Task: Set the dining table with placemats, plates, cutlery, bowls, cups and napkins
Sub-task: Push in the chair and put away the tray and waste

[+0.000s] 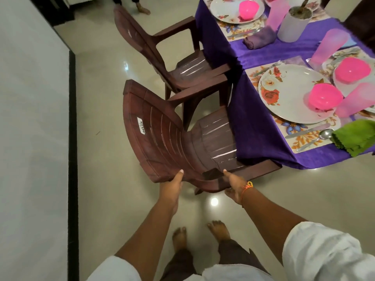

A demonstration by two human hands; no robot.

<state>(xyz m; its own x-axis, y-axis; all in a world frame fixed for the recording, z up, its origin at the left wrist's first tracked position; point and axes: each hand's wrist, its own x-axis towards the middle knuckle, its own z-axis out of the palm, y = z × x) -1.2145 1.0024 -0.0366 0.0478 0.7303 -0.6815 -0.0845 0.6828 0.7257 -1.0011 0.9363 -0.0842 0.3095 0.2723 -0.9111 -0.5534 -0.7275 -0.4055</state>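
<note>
A brown plastic chair [172, 138] stands at the table's near corner, its seat partly under the purple tablecloth [259, 126]. My left hand [173, 184] grips the lower edge of its backrest. My right hand [233, 185] holds the chair's near armrest. On the table a floral placemat [304, 138] carries a white flowered plate [288, 92] with a pink bowl [324, 96] on it, a pink cup [357, 100], a knife [308, 131], a spoon [316, 138] and a green napkin [357, 136].
A second brown chair [162, 49] stands farther along the table. More place settings, a purple napkin [259, 38], pink cups and a white pot [294, 23] fill the table. A white wall with a black skirting [72, 138] runs along the left. Another person's foot [143, 9] shows at the top.
</note>
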